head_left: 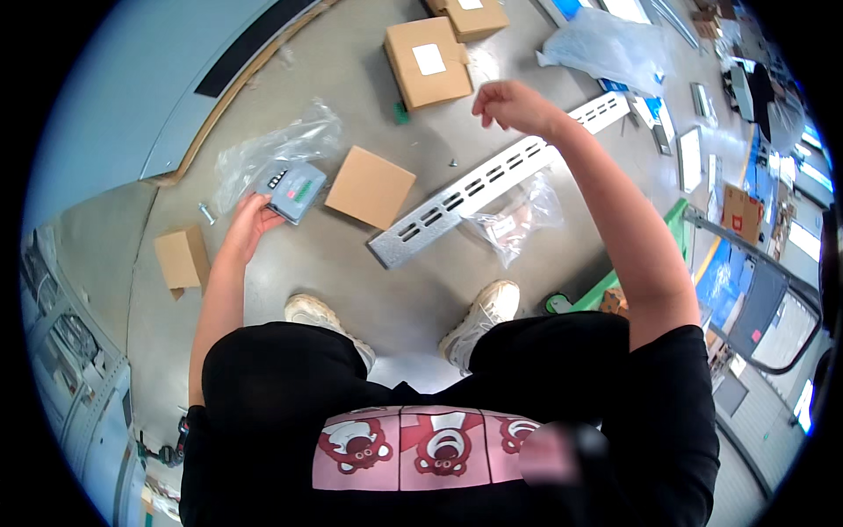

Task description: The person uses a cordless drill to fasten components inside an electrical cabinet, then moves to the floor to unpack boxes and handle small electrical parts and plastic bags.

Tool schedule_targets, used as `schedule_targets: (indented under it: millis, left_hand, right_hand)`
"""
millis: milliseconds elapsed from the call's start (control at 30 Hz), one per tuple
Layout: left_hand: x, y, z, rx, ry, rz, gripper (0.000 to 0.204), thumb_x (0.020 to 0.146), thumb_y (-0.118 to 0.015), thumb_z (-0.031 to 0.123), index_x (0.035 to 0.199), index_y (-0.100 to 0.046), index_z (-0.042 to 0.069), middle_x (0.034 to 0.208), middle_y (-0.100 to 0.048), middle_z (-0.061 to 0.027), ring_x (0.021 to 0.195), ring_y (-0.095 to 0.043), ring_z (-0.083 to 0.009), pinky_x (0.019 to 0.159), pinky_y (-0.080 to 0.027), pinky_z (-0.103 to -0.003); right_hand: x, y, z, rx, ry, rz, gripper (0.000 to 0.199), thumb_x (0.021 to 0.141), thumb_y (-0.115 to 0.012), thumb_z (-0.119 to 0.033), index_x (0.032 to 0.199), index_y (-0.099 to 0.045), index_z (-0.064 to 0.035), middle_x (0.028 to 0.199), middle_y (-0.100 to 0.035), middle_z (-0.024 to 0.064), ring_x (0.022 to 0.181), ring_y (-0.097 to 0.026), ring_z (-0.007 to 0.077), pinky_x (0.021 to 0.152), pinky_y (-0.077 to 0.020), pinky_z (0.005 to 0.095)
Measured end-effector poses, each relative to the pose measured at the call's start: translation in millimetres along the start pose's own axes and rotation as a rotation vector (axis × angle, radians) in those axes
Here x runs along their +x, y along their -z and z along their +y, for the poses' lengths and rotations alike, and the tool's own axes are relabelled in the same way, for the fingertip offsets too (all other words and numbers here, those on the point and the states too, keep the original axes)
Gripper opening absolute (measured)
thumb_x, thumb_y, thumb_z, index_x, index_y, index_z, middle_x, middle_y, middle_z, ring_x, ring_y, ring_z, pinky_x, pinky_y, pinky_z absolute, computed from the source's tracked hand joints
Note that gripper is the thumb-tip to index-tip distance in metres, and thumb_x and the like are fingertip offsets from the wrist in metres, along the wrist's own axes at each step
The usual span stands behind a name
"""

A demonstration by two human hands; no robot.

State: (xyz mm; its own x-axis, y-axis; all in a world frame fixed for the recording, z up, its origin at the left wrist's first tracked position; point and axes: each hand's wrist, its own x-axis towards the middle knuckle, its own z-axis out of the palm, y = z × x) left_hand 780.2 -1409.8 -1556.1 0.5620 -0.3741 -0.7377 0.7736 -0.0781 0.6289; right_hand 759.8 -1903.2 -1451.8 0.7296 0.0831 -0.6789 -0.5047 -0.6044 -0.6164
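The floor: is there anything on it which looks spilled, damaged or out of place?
No spill or damage is clear. A bolt lies left of the left hand, and a small metal piece near the slotted rail; both look stray, lying loose on the floor.

Bright light leaves pale glare on the floor (408,364), while fisheye distortion bends edges near the black rim.

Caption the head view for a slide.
Left hand holds a grey case beside a cardboard box; right hand hovers near a slotted metal rail.
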Motion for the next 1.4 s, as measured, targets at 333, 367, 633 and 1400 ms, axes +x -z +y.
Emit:
schedule_targets:
  millis: [333, 367, 633, 1400]
  left_hand:
    - [-5.1, -19.4, 0.1, 0.857, -0.262, 0.317, 0.054, 0.093, -0.061, 0.024, 0.14, -0.044, 0.006, 0.13, -0.05, -0.0165, 0.124, -0.049, -0.0273, 0.1, -0.047, -0.038]
    - [-3.2, -16.1, -3.5, 1.054, -0.374, 0.353, 0.052, 0.092, -0.062, 0.024, 0.138, -0.047, 0.005, 0.13, -0.049, -0.0171, 0.125, -0.047, -0.0285, 0.102, -0.045, -0.038]
    - [-7.0, -60.6, 20.7, 1.243, -0.642, 0.401, 0.047, 0.086, -0.064, 0.015, 0.128, -0.052, -0.001, 0.13, -0.049, -0.019, 0.124, -0.046, -0.0357, 0.107, -0.036, -0.041]
    - [-9.7, -134.6, 17.5, 1.491, -0.799, -0.142, 0.107, 0.066, -0.082, 0.008, 0.153, -0.02, 0.014, 0.149, -0.035, -0.0158, 0.133, -0.04, -0.0345, 0.114, -0.032, -0.047]
  right_hand:
    - [-91.8, -60.2, 155.7, -0.75, -0.148, -0.03, 0.036, 0.071, -0.078, -0.025, 0.104, -0.068, -0.013, 0.097, -0.064, 0.0126, 0.099, -0.065, 0.0307, 0.083, -0.0529, 0.0421]
    - [-86.3, -58.4, 166.3, -0.75, -0.187, -0.054, 0.032, 0.071, -0.077, -0.024, 0.1, -0.069, -0.0123, 0.096, -0.065, 0.0121, 0.099, -0.065, 0.0306, 0.082, -0.053, 0.0423]
    - [-88.9, -23.2, 180.3, -0.444, -0.17, -0.089, 0.019, 0.071, -0.075, -0.017, 0.082, -0.068, -0.0039, 0.082, -0.067, 0.0142, 0.084, -0.065, 0.0316, 0.072, -0.0509, 0.0407]
    - [-6.4, -180.9, 2.3, 0.062, 0.018, 0.055, 0.044, 0.088, -0.063, -0.015, 0.127, -0.045, -0.004, 0.097, -0.067, 0.0229, 0.085, -0.068, 0.0369, 0.075, -0.0554, 0.044]
